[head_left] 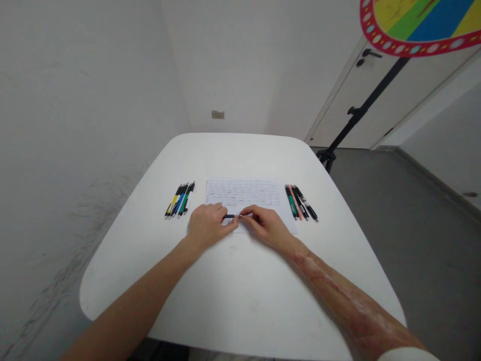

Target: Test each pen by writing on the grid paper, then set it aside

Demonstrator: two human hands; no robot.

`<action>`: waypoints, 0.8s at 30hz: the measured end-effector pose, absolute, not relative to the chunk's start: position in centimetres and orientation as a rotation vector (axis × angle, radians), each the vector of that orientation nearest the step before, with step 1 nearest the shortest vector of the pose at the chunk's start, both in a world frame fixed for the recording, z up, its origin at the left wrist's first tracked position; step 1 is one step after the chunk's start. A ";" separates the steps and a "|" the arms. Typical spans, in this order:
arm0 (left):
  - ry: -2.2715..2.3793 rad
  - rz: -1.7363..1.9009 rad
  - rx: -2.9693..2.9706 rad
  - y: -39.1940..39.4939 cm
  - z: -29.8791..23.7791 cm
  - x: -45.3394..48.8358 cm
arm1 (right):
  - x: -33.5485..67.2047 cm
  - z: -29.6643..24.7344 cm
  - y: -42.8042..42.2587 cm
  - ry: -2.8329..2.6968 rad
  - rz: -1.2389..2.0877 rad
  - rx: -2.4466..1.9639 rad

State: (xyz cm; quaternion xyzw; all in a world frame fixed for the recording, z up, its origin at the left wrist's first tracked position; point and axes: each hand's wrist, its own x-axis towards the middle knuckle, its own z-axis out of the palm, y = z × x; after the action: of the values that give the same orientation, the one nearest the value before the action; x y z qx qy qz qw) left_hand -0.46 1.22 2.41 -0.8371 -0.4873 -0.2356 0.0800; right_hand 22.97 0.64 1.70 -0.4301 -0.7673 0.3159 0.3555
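Observation:
My left hand [208, 224] and my right hand [263, 224] meet over the near edge of a sheet of paper [246, 194] covered in scribbled lines. Between them they hold a dark pen [230, 216] lying level; the left fingers grip its barrel and the right fingertips pinch its metal tip end. Left of the paper lies a row of several pens [180, 200] with yellow, blue and green barrels. Right of the paper lies another row of several pens [300, 202], green, pink and black.
The white table [240, 296] with rounded corners stands against a white wall on the left. A black stand [361, 113] carrying a colourful wheel [417, 25] rises beyond the table's far right corner, in front of a door. Grey floor lies to the right.

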 end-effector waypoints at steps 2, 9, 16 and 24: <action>-1.445 -0.711 -2.485 1.2 2.4 -0.5 | 23.0 1.7 0.7 -1.974 0.805 -1.105; -1.425 -0.714 -2.462 1.2 2.4 -0.4 | 23.1 1.2 0.7 -1.945 0.793 -1.088; -1.428 -0.720 -2.458 1.1 2.5 -0.3 | 23.1 1.2 0.7 -1.914 0.793 -1.084; -1.421 -0.715 -2.453 1.1 2.5 -0.4 | 23.2 1.2 0.7 -1.905 0.749 -1.058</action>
State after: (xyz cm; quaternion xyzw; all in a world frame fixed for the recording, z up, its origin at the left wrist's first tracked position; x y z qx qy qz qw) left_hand -0.37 1.10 2.51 -0.8341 -0.4831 -0.2430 0.1086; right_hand 23.17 0.71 1.22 -0.4193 -0.7554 0.2970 0.4066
